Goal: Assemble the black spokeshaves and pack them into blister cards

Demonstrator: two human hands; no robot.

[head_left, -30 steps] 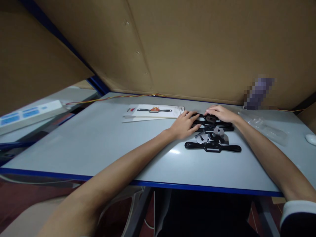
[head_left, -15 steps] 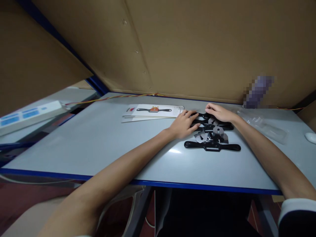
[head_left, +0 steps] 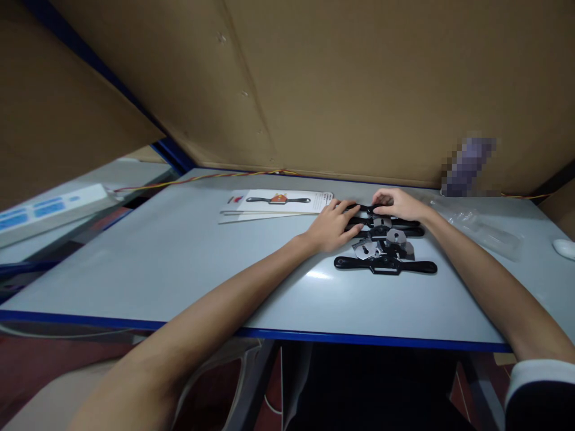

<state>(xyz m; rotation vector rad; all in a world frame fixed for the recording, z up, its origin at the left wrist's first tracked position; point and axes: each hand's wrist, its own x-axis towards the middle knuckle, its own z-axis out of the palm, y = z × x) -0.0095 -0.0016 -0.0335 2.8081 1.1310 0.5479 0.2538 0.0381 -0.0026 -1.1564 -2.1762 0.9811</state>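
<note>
Black tools (head_left: pixel 413 231) and metal blades (head_left: pixel 396 237) laid out in front of you

At your far left, a white power strip (head_left: pixel 49 208) with blue panels lies on a separate surface beside the table (head_left: pixel 179 263). A red and yellow cable (head_left: pixel 211 175) runs from its end along the back edge of the table. Next come the printed cards (head_left: pixel 278 202), fanned slightly; the top one carries a picture of a black tool with two handles.

Just right of the cards is your left hand (head_left: pixel 331 228), palm down, with its fingers spread wide over the left ends of the rear black tools. These tools lie one behind another, right of the middle of the table. Nearer you, the front tool (head_left: pixel 385 266) lies flat, both handles in full view, with loose blades heaped just behind its middle.

Your right hand (head_left: pixel 399 203) is at the farthest tools, its fingers and thumb curled to a narrow gap near their middle. You are too far off here for me to tell whether it grips anything. Another blade sits just below it.

Right of that hand lies clear plastic packaging (head_left: pixel 483 230), with a blurred purple item (head_left: pixel 469 166) behind it. A white rounded object (head_left: pixel 564 248) sits at your far right.
</note>
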